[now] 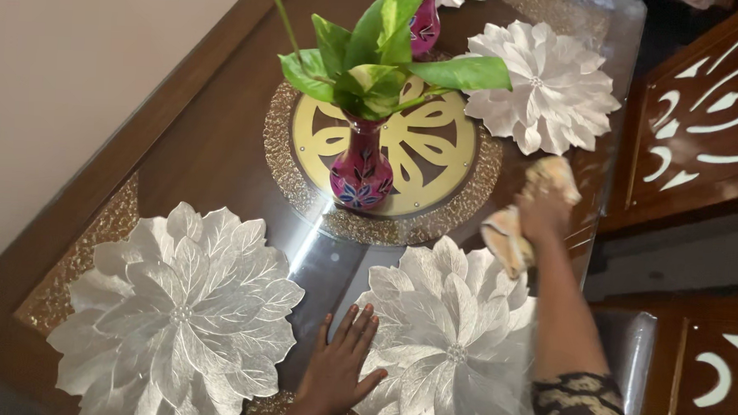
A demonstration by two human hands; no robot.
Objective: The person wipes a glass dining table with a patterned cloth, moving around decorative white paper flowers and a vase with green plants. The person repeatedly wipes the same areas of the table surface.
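The glass-topped wooden table (222,143) shines where light streaks it. Nearest you, your left hand (339,368) lies flat with its grip wide, between two silver flower mats (178,307). Farther out, your right hand (543,213) grips a bunched cloth (509,238) at the right edge; wiping looks partway done, with the area around the pink vase (361,170) left.

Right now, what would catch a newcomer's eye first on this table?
Probably the magenta painted vase of green leaves, standing on a gold round mat at the glass table's middle. Around it lie big silver flower-shaped mats. The right hand presses a cloth to the glass; the left hand rests flat.
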